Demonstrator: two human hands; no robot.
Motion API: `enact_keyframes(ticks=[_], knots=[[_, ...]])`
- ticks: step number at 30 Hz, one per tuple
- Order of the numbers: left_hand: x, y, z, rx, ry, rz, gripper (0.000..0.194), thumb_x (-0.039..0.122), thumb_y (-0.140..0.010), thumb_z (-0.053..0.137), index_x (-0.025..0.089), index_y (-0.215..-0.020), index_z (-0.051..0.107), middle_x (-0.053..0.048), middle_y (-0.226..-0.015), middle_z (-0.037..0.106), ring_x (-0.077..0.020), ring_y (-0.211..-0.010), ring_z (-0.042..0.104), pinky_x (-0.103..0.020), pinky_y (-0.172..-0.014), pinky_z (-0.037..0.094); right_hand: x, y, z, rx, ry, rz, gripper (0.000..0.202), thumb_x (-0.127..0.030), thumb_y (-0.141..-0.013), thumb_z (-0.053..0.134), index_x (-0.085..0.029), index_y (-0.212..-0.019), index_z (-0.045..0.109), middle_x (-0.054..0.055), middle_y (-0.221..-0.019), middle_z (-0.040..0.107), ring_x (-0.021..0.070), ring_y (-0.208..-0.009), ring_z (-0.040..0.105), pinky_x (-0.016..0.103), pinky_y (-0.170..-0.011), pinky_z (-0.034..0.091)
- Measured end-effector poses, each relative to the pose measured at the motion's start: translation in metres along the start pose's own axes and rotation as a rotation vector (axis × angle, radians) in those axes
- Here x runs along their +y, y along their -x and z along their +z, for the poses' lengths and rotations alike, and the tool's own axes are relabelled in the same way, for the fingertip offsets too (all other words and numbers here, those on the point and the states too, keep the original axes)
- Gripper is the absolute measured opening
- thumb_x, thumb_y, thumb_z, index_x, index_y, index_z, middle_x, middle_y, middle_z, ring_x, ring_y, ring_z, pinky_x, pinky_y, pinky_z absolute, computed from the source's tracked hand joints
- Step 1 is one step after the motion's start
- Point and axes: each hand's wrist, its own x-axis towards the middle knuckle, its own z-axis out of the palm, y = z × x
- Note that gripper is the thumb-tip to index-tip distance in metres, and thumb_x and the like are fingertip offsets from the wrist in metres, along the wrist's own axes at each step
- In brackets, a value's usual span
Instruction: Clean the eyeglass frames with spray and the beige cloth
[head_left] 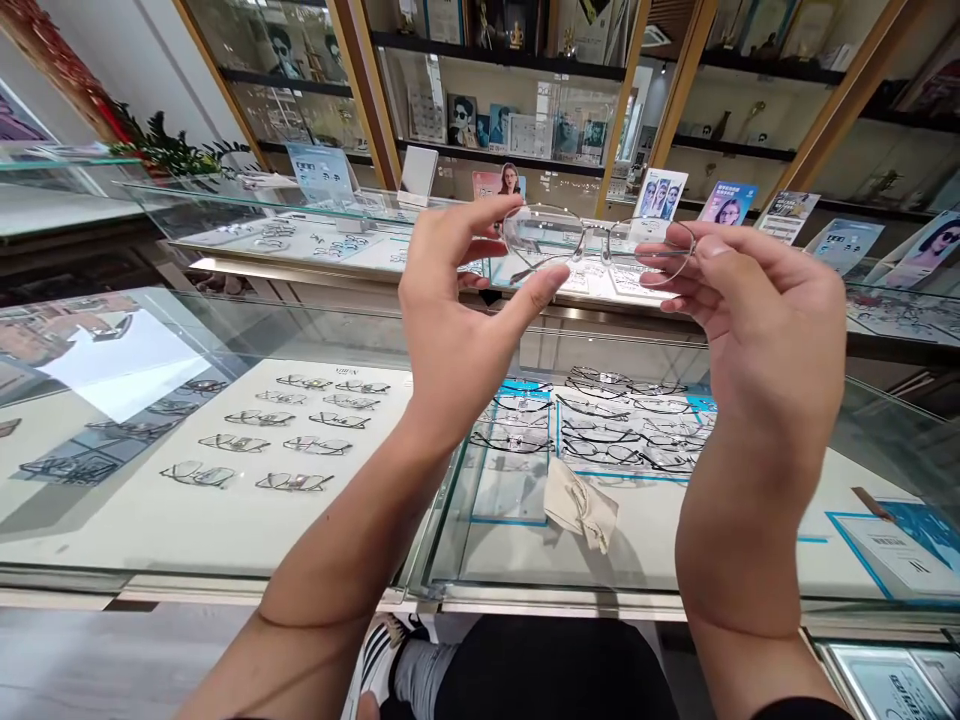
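Observation:
A pair of thin metal-rimmed eyeglasses [553,232] with clear lenses is raised in front of me, above the glass counter. My left hand [465,300] is curved around the lens on the left, with its index fingertip at the upper rim and its thumb below. On the other side, my right hand [757,275] pinches the outer end of the frame between thumb and fingers. A crumpled beige cloth [581,503] lies on the glass counter [510,590] beneath the hands.
Inside the counter are rows of eyeglasses [319,445] on a white board and more dark frames [622,425] to the right. Another glass case [300,250] with advertising cards [322,172] stands behind, before tall shelves. A white sheet [124,365] lies at left.

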Motion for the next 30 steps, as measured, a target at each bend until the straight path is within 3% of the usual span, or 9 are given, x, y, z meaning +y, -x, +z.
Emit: enact_keyframes(ticks=[5,10,14,18,30], knots=[[0.0021,0.0004,-0.0001,0.005,-0.059,0.051,0.043,0.048,-0.085,0.086,0.036,-0.123,0.07,-0.005,-0.133,0.065,-0.0273,-0.12,0.066,-0.039,-0.09,0.059,0.0021,-0.0014,-0.0028,-0.047,0.003,0.046,0.019,-0.027,-0.101,0.063,-0.027,-0.11,0.079,0.004,-0.104,0.083,0.0215,-0.093,0.079,0.039,-0.082,0.061],[0.0014,-0.0017,-0.0029,-0.017,-0.181,0.147,0.042,0.04,-0.086,0.086,0.035,-0.124,0.071,-0.006,-0.129,0.064,-0.0271,-0.116,0.067,-0.042,-0.092,0.061,0.0044,-0.0015,-0.0044,-0.042,0.165,-0.125,0.018,-0.027,-0.1,0.065,-0.027,-0.114,0.077,0.004,-0.115,0.079,0.0231,-0.112,0.073,0.043,-0.1,0.056],[0.0033,-0.0016,-0.0029,-0.102,-0.281,0.219,0.045,0.038,-0.085,0.087,0.035,-0.126,0.07,-0.007,-0.124,0.065,-0.0281,-0.116,0.066,-0.046,-0.098,0.061,0.0033,-0.0002,-0.0007,-0.145,0.39,-0.175,0.014,-0.032,-0.096,0.071,-0.028,-0.107,0.078,0.004,-0.116,0.078,0.0256,-0.116,0.069,0.047,-0.105,0.052],[0.0068,0.0,-0.0021,-0.179,-0.314,0.242,0.045,0.036,-0.086,0.086,0.034,-0.128,0.069,-0.007,-0.123,0.065,-0.0263,-0.109,0.068,-0.047,-0.098,0.062,0.0046,-0.0008,0.0009,-0.238,0.436,-0.198,0.009,-0.033,-0.095,0.072,-0.027,-0.093,0.078,0.005,-0.109,0.079,0.0271,-0.112,0.07,0.049,-0.105,0.051],[0.0084,-0.0008,-0.0028,-0.252,-0.022,0.069,0.051,0.028,-0.081,0.084,0.032,-0.129,0.067,-0.008,-0.133,0.066,-0.0258,-0.113,0.07,-0.041,-0.093,0.062,0.0063,-0.0053,-0.0033,-0.413,0.225,-0.002,0.02,-0.043,-0.094,0.074,-0.024,-0.088,0.078,0.006,-0.108,0.08,0.0241,-0.107,0.071,0.042,-0.098,0.055]])
